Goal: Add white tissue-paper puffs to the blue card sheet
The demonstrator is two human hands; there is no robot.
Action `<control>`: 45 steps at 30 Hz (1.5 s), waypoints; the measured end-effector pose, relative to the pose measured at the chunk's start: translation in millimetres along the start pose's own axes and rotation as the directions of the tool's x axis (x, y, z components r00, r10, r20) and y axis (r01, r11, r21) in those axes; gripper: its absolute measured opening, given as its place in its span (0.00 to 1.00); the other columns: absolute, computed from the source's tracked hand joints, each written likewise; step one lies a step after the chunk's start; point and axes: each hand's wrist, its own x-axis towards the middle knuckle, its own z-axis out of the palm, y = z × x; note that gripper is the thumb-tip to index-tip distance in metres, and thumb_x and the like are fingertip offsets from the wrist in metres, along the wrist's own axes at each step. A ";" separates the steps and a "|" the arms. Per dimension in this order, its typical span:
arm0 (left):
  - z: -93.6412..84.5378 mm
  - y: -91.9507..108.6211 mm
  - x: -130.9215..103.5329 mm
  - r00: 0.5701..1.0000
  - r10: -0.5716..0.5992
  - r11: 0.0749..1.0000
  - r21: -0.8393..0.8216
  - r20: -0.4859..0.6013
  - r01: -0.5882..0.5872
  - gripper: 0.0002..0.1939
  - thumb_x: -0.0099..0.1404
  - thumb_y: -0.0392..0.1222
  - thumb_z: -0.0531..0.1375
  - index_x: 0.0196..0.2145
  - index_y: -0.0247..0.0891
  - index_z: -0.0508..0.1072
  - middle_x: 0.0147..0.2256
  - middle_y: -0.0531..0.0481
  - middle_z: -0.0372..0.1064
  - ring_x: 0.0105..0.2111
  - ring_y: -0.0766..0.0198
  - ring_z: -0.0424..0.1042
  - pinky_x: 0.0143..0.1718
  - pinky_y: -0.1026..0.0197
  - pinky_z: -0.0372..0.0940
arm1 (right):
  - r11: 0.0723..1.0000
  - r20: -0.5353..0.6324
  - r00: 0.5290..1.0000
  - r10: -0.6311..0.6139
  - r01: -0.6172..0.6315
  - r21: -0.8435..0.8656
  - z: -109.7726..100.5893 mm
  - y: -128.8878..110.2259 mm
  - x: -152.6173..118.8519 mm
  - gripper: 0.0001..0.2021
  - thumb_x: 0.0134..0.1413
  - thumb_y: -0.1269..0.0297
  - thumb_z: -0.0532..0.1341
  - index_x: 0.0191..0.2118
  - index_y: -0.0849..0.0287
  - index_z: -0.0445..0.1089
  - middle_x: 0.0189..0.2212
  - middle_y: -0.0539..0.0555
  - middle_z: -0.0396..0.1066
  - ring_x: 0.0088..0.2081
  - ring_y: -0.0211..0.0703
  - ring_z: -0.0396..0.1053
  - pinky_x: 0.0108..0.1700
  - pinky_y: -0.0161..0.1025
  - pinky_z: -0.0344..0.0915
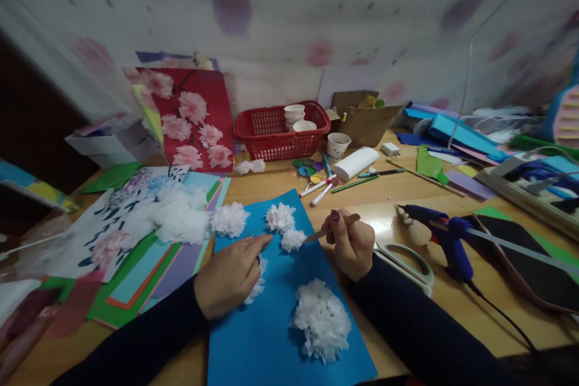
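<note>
A blue sheet of card [253,344] lies in front of me with several crumpled white paper flowers on it. The largest flower [322,321] sits at the lower right. Higher up, a round flower [280,217] touches a smaller one [294,240]. My left hand [231,276] rests on the card, index finger stretched toward these two, partly covering another flower [256,283]. In my right hand [351,243] a thin wooden craft stick [320,233] is pinched, its tip at the edge of the smaller flower. One more flower [230,219] lies at the card's left edge.
Right of the card are white-handled scissors [423,271], a blue glue gun [446,232] with its cord, and a phone [534,265]. Behind stand a red basket [280,145] and a paper cup [338,146]. Coloured papers and white tissue [181,217] cover the left side.
</note>
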 end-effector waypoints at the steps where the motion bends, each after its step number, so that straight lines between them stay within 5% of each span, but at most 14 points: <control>1: 1.0 -2.1 -1.6 1.000 0.013 1.000 0.001 0.002 -0.013 0.25 0.64 0.36 0.46 0.59 0.34 0.58 0.56 0.41 0.63 0.57 0.54 0.62 0.58 0.49 0.57 | 1.000 0.002 1.000 -0.005 0.005 0.003 0.2 0.8 -0.2 0.19 0.64 0.61 0.48 0.23 0.58 0.66 0.14 0.47 0.61 0.16 0.33 0.61 0.21 0.33 0.57; 10: 9.0 -20.0 -13.1 0.997 0.075 0.991 -0.111 0.002 -0.075 0.33 0.64 0.55 0.51 0.63 0.40 0.51 0.62 0.41 0.53 0.60 0.49 0.56 0.59 0.46 0.55 | 1.000 -0.009 1.000 0.008 -0.008 -0.023 -0.3 1.8 -0.3 0.19 0.64 0.61 0.48 0.23 0.58 0.66 0.13 0.47 0.61 0.16 0.33 0.61 0.20 0.33 0.57; 16: 11.0 -23.7 -13.6 0.993 0.108 0.987 -0.125 0.043 -0.102 0.55 0.46 0.65 0.64 0.65 0.43 0.45 0.63 0.38 0.50 0.61 0.43 0.53 0.58 0.42 0.54 | 0.994 0.049 0.998 -0.043 0.048 -0.094 1.6 1.5 -0.1 0.19 0.64 0.63 0.48 0.23 0.58 0.65 0.14 0.47 0.61 0.17 0.34 0.61 0.22 0.33 0.58; 27: 8.6 -29.4 -8.8 0.977 0.167 0.983 -0.099 0.129 -0.155 0.60 0.44 0.66 0.65 0.65 0.42 0.42 0.64 0.35 0.46 0.62 0.42 0.50 0.59 0.40 0.52 | 0.912 0.254 0.917 -0.308 0.360 -0.196 8.6 -4.5 8.1 0.18 0.64 0.68 0.47 0.25 0.59 0.66 0.20 0.53 0.69 0.22 0.37 0.68 0.28 0.34 0.62; 29: 7.7 -28.7 -8.7 0.976 0.183 0.981 -0.081 0.122 -0.173 0.59 0.44 0.67 0.64 0.65 0.41 0.42 0.64 0.35 0.46 0.62 0.42 0.49 0.60 0.41 0.51 | 0.936 0.205 0.943 -0.261 0.299 -0.187 7.3 -3.2 5.2 0.19 0.64 0.65 0.46 0.25 0.59 0.66 0.19 0.52 0.69 0.21 0.36 0.67 0.27 0.34 0.61; 32: 6.1 -28.5 -7.8 0.969 0.223 0.974 -0.066 0.103 -0.217 0.58 0.45 0.67 0.64 0.65 0.41 0.44 0.63 0.35 0.48 0.62 0.43 0.50 0.61 0.39 0.46 | 0.990 -0.017 0.998 -0.060 0.057 -0.131 2.6 -0.1 2.2 0.21 0.65 0.61 0.46 0.23 0.59 0.65 0.13 0.48 0.62 0.16 0.34 0.61 0.21 0.33 0.58; 36: 1.8 -25.9 -5.0 0.962 0.250 0.968 -0.061 0.112 -0.245 0.56 0.46 0.66 0.64 0.64 0.39 0.47 0.62 0.33 0.49 0.62 0.43 0.50 0.61 0.37 0.44 | 0.974 -0.278 0.935 0.222 -0.200 0.106 -2.5 4.3 6.4 0.23 0.63 0.52 0.48 0.21 0.58 0.63 0.10 0.44 0.54 0.12 0.33 0.54 0.16 0.32 0.53; 40: -1.7 -23.7 -2.3 0.955 0.276 0.961 -0.065 0.109 -0.270 0.55 0.46 0.65 0.65 0.63 0.37 0.49 0.62 0.33 0.49 0.63 0.44 0.49 0.61 0.37 0.42 | 0.915 -0.299 0.885 0.356 -0.266 0.303 -1.2 8.0 11.6 0.23 0.58 0.47 0.51 0.21 0.58 0.62 0.09 0.43 0.53 0.12 0.33 0.53 0.14 0.31 0.51; 45: -2.5 -29.2 -2.9 0.942 0.333 0.943 -0.032 0.037 -0.332 0.44 0.52 0.64 0.62 0.60 0.38 0.58 0.60 0.36 0.57 0.63 0.45 0.49 0.62 0.36 0.37 | 0.932 -0.255 0.914 0.315 -0.248 0.264 4.0 13.7 6.5 0.23 0.58 0.47 0.52 0.21 0.59 0.63 0.09 0.43 0.54 0.12 0.32 0.54 0.15 0.32 0.51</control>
